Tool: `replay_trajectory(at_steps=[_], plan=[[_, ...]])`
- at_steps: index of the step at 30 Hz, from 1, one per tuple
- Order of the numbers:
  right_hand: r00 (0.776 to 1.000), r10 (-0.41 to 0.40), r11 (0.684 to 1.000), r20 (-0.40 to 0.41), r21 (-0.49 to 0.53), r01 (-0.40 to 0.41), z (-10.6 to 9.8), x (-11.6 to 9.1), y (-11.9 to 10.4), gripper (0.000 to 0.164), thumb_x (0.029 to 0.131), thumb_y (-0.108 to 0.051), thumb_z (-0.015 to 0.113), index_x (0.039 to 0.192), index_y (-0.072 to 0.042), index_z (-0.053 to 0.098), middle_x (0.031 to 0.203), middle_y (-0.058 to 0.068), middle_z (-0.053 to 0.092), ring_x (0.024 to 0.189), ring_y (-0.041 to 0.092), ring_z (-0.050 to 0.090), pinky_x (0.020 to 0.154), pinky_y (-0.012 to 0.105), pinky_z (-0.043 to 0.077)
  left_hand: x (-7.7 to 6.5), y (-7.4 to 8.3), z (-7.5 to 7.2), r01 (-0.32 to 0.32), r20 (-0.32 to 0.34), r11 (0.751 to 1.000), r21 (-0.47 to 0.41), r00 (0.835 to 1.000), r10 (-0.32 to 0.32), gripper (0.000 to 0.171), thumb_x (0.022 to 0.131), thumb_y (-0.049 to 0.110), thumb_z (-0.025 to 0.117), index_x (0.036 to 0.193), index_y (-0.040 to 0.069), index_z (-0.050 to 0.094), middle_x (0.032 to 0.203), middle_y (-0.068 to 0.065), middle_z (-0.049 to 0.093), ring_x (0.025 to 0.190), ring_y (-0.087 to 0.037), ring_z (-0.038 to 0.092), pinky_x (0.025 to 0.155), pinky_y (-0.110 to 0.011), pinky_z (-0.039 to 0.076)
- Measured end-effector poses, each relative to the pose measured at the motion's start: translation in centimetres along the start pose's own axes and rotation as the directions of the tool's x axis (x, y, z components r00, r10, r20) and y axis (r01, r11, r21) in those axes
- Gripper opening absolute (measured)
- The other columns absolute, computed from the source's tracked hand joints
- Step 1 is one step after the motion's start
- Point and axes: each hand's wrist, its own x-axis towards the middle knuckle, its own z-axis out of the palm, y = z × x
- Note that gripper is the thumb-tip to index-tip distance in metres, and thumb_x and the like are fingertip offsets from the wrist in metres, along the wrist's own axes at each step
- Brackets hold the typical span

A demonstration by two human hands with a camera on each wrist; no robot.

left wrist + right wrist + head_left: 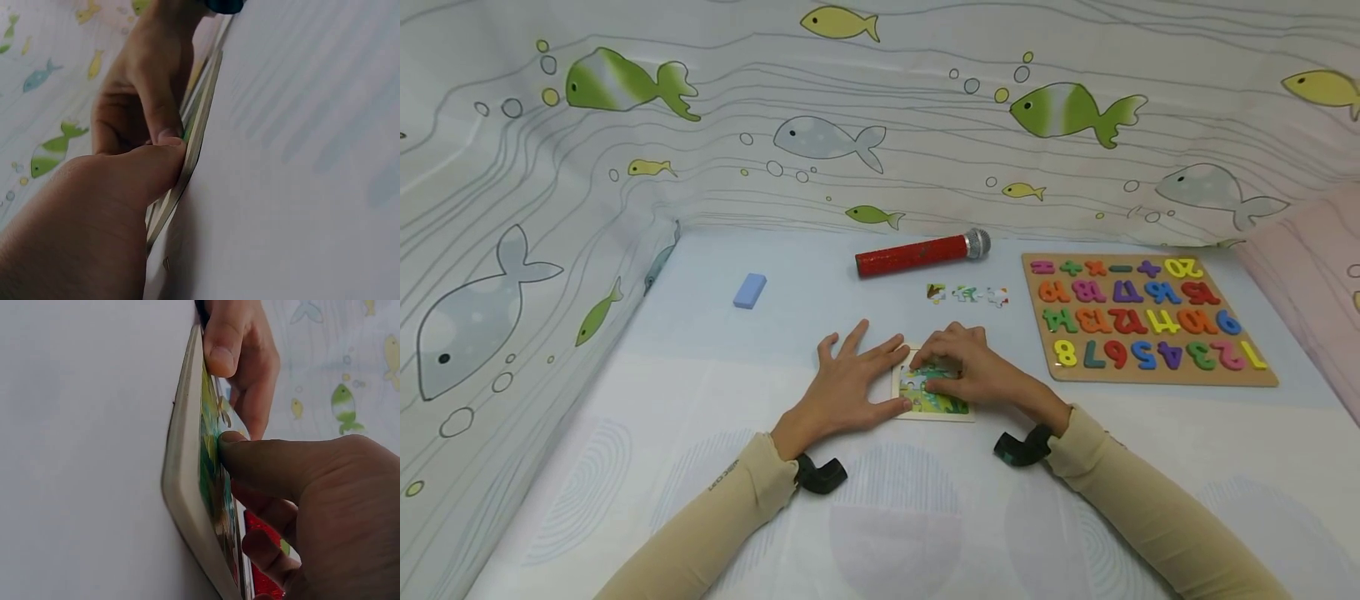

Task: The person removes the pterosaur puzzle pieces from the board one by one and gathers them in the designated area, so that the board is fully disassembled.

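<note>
A small jigsaw puzzle (951,403) with a pale wooden frame and a green and blue picture lies flat in front of me. My left hand (844,385) is at its left side with fingers spread, the thumb on the near left corner and the index fingertip at the far left corner. Curled over the picture, my right hand (968,367) has its thumb and fingertips on it. In the right wrist view, a puzzle piece (224,412) stands slightly tilted by the right thumb tip, pinched there and partly hidden by the fingers.
Three loose puzzle pieces (967,293) lie beyond the puzzle, before a red microphone (917,254). A blue block (750,291) is at the back left. On the right lies a wooden number board (1157,377). A fish-printed cloth (722,92) borders the table.
</note>
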Motion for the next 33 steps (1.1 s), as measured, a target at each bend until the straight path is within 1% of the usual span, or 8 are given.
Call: replay_trajectory(at_steps=[4, 6, 14, 21, 26, 29, 33], plan=[[0.999, -0.045, 0.999, -0.016, 0.008, 0.045, 0.2, 0.0, 0.0, 0.028, 0.086, -0.012, 0.081, 0.111, -0.019, 0.074, 0.109, -0.007, 0.074, 0.099, 0.016, 0.05, 0.089, 0.044, 0.021, 0.0, -0.1, 0.2, -0.003, -0.001, 1.0, 0.002, 1.0, 0.003, 0.078, 0.09, 0.071, 0.055, 0.156, 0.03, 0.043, 0.163, 0.012, 0.038, 0.158, -0.038, 0.015, 0.114, -0.07, 0.009], [0.998, -0.058, 0.998, -0.026, 0.007, 0.058, 0.4, 0.0, 0.1, 0.028, 0.085, -0.014, 0.082, 0.112, -0.018, 0.074, 0.108, -0.006, 0.074, 0.099, 0.015, 0.051, 0.09, 0.044, 0.021, -0.1, -0.2, 0.2, -0.005, -0.003, 1.0, 0.005, 1.0, 0.005, 0.079, 0.09, 0.071, 0.054, 0.156, 0.03, 0.043, 0.163, 0.012, 0.038, 0.158, -0.038, 0.015, 0.114, -0.07, 0.009], [0.998, -0.06, 0.998, -0.032, -0.013, 0.06, 0.9, 0.0, 0.4, 0.034, 0.083, -0.022, 0.086, 0.115, -0.021, 0.074, 0.11, -0.01, 0.074, 0.1, 0.01, 0.05, 0.089, 0.042, 0.021, -0.1, -0.2, 0.2, -0.002, -0.005, 1.0, 0.002, 1.0, 0.002, 0.078, 0.09, 0.071, 0.055, 0.156, 0.031, 0.042, 0.163, 0.012, 0.038, 0.158, -0.038, 0.015, 0.114, -0.07, 0.009], [0.994, -0.092, 0.994, -0.057, -0.057, 0.089, 1.2, 0.1, 0.3, 0.04, 0.08, -0.028, 0.088, 0.117, -0.019, 0.076, 0.113, -0.005, 0.07, 0.103, 0.013, 0.049, 0.087, 0.042, 0.023, -0.1, -0.2, 0.1, -0.004, -0.003, 1.0, -0.001, 1.0, 0.004, 0.078, 0.09, 0.07, 0.055, 0.156, 0.031, 0.042, 0.164, 0.012, 0.038, 0.158, -0.039, 0.015, 0.113, -0.071, 0.009], [0.993, -0.074, 0.993, -0.091, -0.097, 0.065, 1.5, 0.0, 0.6, 0.041, 0.075, -0.032, 0.091, 0.113, -0.022, 0.078, 0.114, -0.003, 0.064, 0.107, 0.015, 0.046, 0.089, 0.043, 0.023, 0.0, -0.1, 0.1, -0.004, 0.009, 1.0, 0.005, 1.0, 0.004, 0.078, 0.09, 0.069, 0.055, 0.156, 0.03, 0.043, 0.164, 0.012, 0.037, 0.158, -0.039, 0.015, 0.114, -0.071, 0.009], [0.993, -0.056, 0.994, -0.108, -0.094, 0.046, 1.7, 0.0, 0.7, 0.04, 0.074, -0.033, 0.092, 0.11, -0.023, 0.079, 0.114, -0.003, 0.063, 0.106, 0.015, 0.045, 0.09, 0.044, 0.023, 0.0, -0.1, 0.1, -0.002, 0.014, 1.0, 0.008, 1.0, 0.002, 0.077, 0.09, 0.069, 0.056, 0.156, 0.031, 0.043, 0.164, 0.012, 0.037, 0.158, -0.038, 0.015, 0.114, -0.071, 0.009], [0.99, -0.06, 0.996, -0.13, -0.079, 0.05, 1.8, 0.1, 0.8, 0.035, 0.074, -0.031, 0.092, 0.107, -0.024, 0.081, 0.11, -0.002, 0.063, 0.103, 0.015, 0.044, 0.089, 0.045, 0.022, -0.1, -0.1, 0.1, -0.002, 0.015, 1.0, 0.012, 1.0, 0.002, 0.077, 0.09, 0.069, 0.056, 0.156, 0.031, 0.042, 0.164, 0.013, 0.036, 0.158, -0.038, 0.015, 0.114, -0.071, 0.01]])
